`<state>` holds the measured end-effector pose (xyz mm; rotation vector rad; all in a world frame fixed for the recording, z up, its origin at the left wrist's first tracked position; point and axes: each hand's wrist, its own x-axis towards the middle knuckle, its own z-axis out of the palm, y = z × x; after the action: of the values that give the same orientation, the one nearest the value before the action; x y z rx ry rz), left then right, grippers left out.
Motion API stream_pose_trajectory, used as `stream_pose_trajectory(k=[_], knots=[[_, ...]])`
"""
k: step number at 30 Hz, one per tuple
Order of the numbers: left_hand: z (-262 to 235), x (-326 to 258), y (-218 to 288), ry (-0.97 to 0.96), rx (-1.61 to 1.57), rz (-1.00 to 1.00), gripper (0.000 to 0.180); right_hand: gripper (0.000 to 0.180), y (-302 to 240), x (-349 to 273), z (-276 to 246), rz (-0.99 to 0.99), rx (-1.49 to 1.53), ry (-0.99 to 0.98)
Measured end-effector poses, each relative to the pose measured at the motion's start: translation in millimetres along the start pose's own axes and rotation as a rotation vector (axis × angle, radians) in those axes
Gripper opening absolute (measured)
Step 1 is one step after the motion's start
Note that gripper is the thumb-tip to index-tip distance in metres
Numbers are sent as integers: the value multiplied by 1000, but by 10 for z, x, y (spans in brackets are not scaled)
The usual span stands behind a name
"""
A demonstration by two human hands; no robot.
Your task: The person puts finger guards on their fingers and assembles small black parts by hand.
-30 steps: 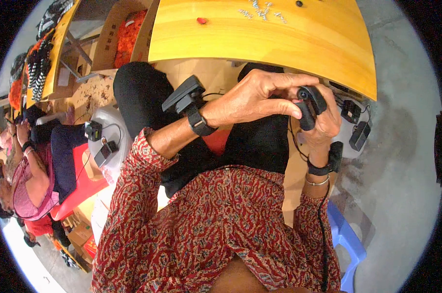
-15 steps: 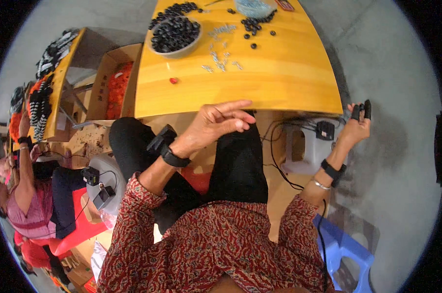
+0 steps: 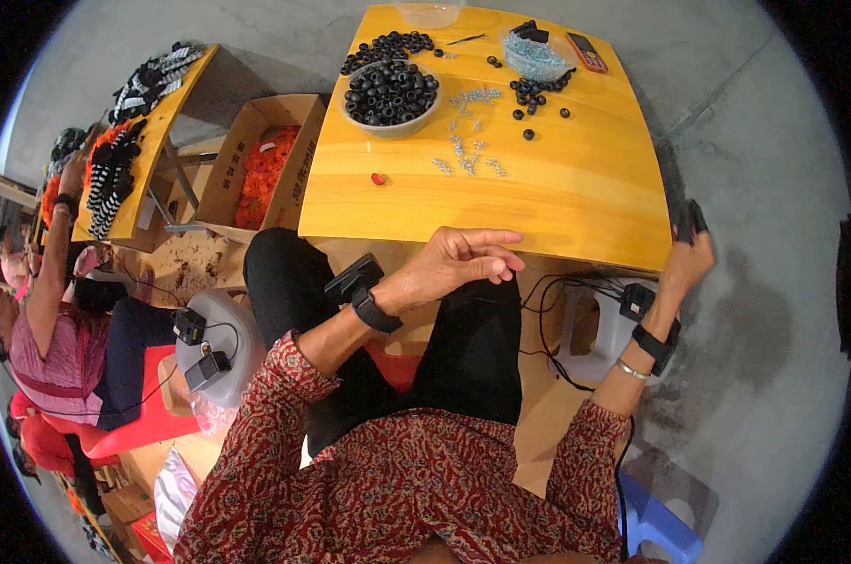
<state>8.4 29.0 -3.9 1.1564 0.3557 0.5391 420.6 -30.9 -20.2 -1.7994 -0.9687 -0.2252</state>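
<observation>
My left hand point(image 3: 465, 258) is held just off the near edge of the yellow table point(image 3: 576, 211), above my lap. Its fingers are stretched out to the right, and nothing shows in them. Out beyond the table's right corner is my right hand point(image 3: 691, 261), fingers pointing up, with black covers on some of them; I see nothing held there. On the tabletop stand a clear bowl point(image 3: 377, 125) heaped with black round ring-like parts and a clear tub point(image 3: 540, 64) of small pale-blue pieces. Small silvery pieces point(image 3: 463, 155) lie scattered between them, and a small red piece point(image 3: 378, 179) lies nearer me.
Loose black parts point(image 3: 531, 94) and a dark-and-red flat case point(image 3: 587, 54) are farther back. A cardboard box point(image 3: 228, 179) with orange material stands left of the table. Cables point(image 3: 548, 352) hang by a pale stool point(image 3: 585, 324). A co-worker point(image 3: 59, 357) sits at the left.
The whole view has shifted, so the table sits lower and farther right. My right hand's fingers, bent before, now point more upward. The left hand keeps nearly the same pose.
</observation>
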Motion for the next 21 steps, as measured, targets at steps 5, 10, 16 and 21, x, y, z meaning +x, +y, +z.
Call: stream_pose_trajectory(k=[5, 10, 16, 21], knots=[[-65, -31, 75, 27, -18, 42, 35, 19, -1055, 56, 791, -81, 78, -256], [-156, -22, 101, 55, -86, 37, 34, 27, -985, 342, 1644, -146, 16, -377], [-234, -20, 198, 91, -147, 33, 34, 27, -918, 432, 2141, -301, -193, -459], [-263, -12, 230, 84, -141, 38, 34, 22, -987, 388, 2193, -449, -318, -499]])
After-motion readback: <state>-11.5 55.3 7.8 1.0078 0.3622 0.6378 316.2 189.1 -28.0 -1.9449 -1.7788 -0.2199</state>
